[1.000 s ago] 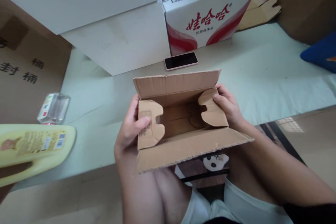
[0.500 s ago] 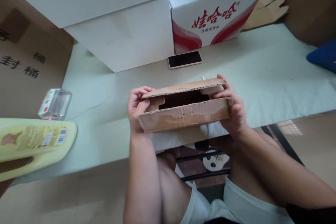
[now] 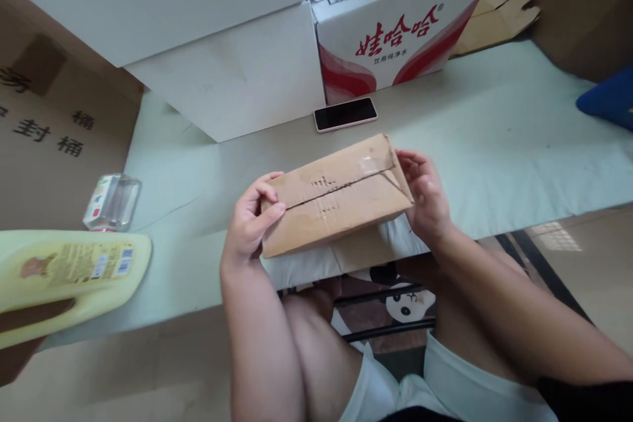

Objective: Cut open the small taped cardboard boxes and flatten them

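Observation:
A small brown cardboard box (image 3: 336, 194) is tilted toward me above the table's front edge. Its two long flaps meet along a dark seam, and a shiny strip of clear tape shows near the right end. My left hand (image 3: 250, 221) is closed around the left end, its thumb on the top face and its fingers around the far edge. At the opposite end, my right hand (image 3: 425, 194) has its curled fingers against the box's side; some of the fingertips are hidden behind the corner.
Beyond the box, a phone (image 3: 345, 115) lies on the pale green tabletop (image 3: 494, 132). White cartons (image 3: 247, 79) and a red-and-white carton (image 3: 395, 46) stand at the back. To the left are a yellow bottle (image 3: 93, 270) and a clear plastic container (image 3: 113, 201). A blue object (image 3: 608, 102) sits far right.
The box's flaps stood apart over a dark opening; now they meet at the seam. Its right end has risen, and my right hand has shifted from the top edges to the end's side.

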The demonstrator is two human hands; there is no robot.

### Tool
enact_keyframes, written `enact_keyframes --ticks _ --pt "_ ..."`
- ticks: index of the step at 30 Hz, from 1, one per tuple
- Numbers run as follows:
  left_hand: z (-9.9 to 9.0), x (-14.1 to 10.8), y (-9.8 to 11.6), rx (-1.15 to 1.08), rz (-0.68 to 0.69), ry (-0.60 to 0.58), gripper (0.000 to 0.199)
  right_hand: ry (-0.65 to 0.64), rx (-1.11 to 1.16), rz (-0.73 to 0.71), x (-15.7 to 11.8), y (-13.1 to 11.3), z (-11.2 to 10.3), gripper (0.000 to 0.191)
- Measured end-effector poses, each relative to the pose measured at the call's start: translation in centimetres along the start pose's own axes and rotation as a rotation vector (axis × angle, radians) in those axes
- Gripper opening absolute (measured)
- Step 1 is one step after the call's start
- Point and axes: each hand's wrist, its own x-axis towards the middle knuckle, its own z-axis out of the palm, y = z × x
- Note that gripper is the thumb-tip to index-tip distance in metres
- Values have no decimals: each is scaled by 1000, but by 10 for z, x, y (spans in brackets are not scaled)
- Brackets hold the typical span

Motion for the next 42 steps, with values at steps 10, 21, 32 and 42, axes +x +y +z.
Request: enact_keyframes --ticks 10,21,32,42 --pt "12 8 -19 -201 -210 384 36 -415 123 123 -7 -3 -5 66" --pt "40 0 -37 -196 -344 -295 78 -278 -18 -108 -11 -14 -14 58" --pt "33 20 -51 54 -52 218 52 -274 -53 -171 -3 -19 -2 40" --pt "21 11 -14 188 301 221 20 -352 -378 -135 -14 -34 9 39"
